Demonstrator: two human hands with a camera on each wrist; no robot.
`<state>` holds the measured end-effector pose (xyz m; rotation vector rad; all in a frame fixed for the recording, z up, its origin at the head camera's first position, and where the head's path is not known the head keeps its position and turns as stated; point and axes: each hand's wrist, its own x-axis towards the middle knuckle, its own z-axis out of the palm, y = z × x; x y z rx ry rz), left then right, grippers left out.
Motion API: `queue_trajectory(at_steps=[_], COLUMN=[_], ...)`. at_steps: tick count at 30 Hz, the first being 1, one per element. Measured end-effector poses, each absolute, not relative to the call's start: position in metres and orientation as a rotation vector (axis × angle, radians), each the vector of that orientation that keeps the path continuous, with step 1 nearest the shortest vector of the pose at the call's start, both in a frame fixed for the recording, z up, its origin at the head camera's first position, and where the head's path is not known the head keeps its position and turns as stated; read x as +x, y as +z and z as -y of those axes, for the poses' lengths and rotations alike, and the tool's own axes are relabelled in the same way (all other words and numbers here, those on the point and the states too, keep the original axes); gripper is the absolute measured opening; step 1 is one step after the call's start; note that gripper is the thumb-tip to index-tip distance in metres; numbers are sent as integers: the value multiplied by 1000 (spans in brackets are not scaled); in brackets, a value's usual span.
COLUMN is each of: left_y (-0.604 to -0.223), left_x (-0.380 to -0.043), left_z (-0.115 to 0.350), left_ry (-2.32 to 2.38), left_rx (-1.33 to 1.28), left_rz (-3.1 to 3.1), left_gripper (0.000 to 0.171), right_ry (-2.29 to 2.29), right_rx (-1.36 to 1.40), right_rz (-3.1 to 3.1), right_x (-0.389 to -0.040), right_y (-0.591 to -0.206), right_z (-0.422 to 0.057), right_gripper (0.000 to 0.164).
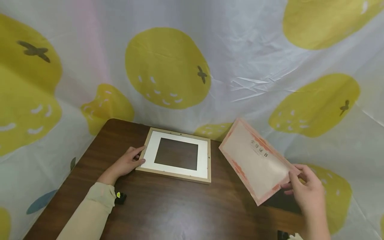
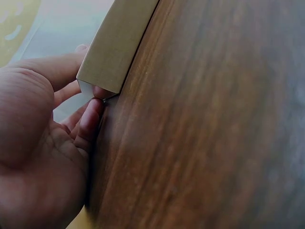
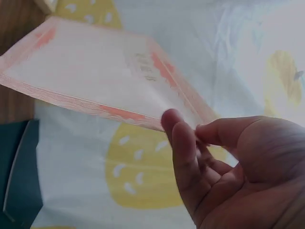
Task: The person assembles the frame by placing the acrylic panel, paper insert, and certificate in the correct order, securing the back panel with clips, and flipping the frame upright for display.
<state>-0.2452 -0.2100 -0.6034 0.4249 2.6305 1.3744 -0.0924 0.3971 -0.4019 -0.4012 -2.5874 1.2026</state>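
Observation:
A light wooden picture frame point(image 1: 209, 168) with a white mat point(image 1: 202, 155) lies flat on the brown table point(image 1: 168, 203); brown shows through the mat's window. My left hand point(image 1: 124, 164) grips the frame's left side, thumb over the edge. In the left wrist view, its fingers curl round a corner of the wooden frame point(image 2: 119, 45). At the right, my right hand point(image 1: 309, 188) pinches one corner of a pale certificate point(image 1: 255, 160) with a red-orange border and dark printed characters. The certificate is held tilted above the table, right of the frame.
A dark green flat thing point(image 3: 19, 167) lies at the table's right side, partly behind the certificate in the head view. A whitish curtain point(image 1: 234, 60) with yellow fruit prints hangs behind and around the table. Near my left cuff is a small black object point(image 1: 121, 199).

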Motion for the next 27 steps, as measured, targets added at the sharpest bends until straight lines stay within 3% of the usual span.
queue_trajectory(at_steps=[11, 27], left_y=[-602, -602], left_x=[-246, -245], left_z=[202, 198], left_ry=[1395, 1370], left_rx=[454, 459], left_rz=[-2620, -2632], left_gripper=[69, 67], right_ry=[1241, 886], right_rx=[-368, 224], right_rz=[2380, 2249], right_x=[-90, -145], right_y=[-395, -431], right_z=[-355, -297], right_gripper=[28, 17])
